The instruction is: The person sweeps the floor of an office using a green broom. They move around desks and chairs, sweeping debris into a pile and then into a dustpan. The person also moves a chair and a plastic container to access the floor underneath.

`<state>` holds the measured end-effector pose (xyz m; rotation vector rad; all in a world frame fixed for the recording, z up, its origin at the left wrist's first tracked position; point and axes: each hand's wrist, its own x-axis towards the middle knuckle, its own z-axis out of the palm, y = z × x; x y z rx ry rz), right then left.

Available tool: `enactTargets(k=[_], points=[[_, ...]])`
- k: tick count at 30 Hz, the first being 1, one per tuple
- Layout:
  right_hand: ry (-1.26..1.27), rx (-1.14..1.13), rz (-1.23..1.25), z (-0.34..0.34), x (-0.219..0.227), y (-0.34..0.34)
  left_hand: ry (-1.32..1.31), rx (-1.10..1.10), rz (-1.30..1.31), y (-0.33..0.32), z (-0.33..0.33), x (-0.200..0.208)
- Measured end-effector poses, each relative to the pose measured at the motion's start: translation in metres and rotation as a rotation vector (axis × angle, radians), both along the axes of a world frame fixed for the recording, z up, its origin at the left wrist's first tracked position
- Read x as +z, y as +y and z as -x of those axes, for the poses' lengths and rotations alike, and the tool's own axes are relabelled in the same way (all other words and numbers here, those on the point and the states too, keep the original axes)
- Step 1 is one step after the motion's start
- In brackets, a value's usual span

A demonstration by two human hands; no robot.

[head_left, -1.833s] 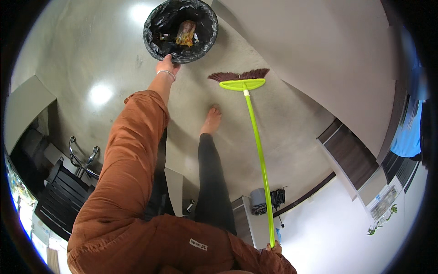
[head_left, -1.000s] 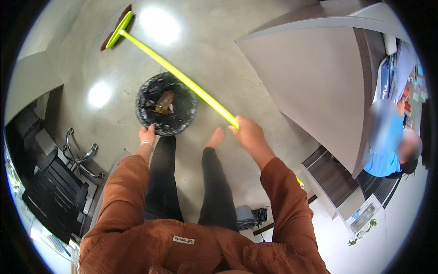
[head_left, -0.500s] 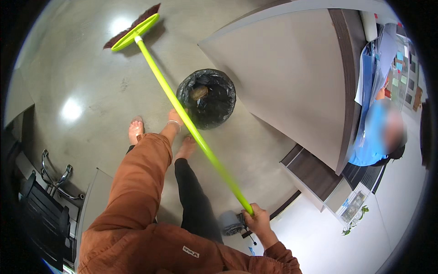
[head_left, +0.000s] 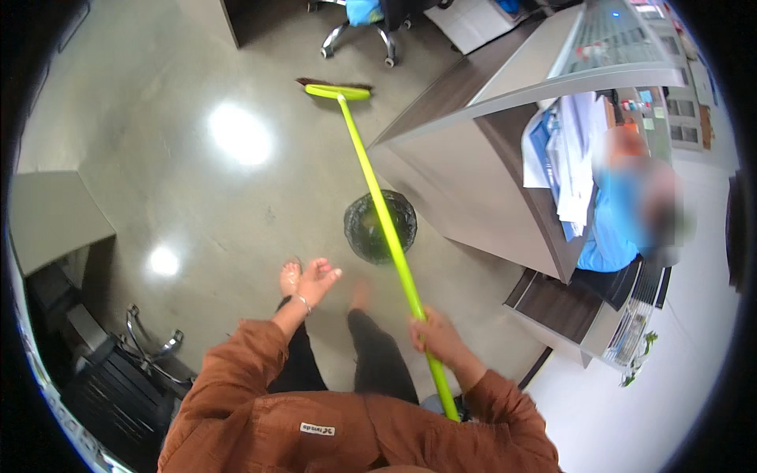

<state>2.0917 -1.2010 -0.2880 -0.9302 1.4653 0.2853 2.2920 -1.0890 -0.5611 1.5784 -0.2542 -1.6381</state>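
A lime-green broom (head_left: 364, 158) with dark bristles slants away from me, its head on or just above the floor at the far end. My right hand (head_left: 440, 337) is wrapped round the upper part of its handle. Empty, with fingers apart, my left hand (head_left: 317, 282) hovers above my left foot, clear of the handle. Beyond it stands a round bin (head_left: 352, 229) lined with a black bag. The broom handle crosses over the bin's opening and partly hides what is inside.
A grey desk partition (head_left: 465, 185) rises right of the bin. Behind it sits a person in blue (head_left: 611, 236) beside stacked papers (head_left: 579, 158). An office chair (head_left: 359, 35) is at the far side, a black chair (head_left: 118, 386) at near left. A cabinet (head_left: 59, 217) stands left.
My left hand has drawn back from beside the bin and opened. My right hand grips lower on the handle. The broom has swung more upright, and the view takes in more floor ahead.
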Motion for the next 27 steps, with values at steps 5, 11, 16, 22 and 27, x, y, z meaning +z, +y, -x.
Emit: enactTargets(k=[5, 11, 16, 22, 27], points=[[-0.390, -0.319, -0.097, -0.094, 0.054, -0.066, 0.033, -0.005, 0.358, -0.011, -0.069, 0.195], [-0.933, -0.761, -0.336, -0.201, 0.065, -0.084, -0.510, -0.416, 1.356, -0.055, -0.130, 0.410], [-1.174, -1.084, -0.247, -0.273, 0.079, -0.089, -0.456, -0.233, 1.280, -0.083, -0.163, 0.465], [-1.206, -1.113, -0.138, -0.302, 0.045, -0.159, -0.409, -0.126, 1.300, -0.145, -0.194, 0.447], [-0.986, -1.070, -0.046, -0.315, -0.024, -0.289, -0.494, -0.120, 1.208, -0.249, -0.213, 0.389]])
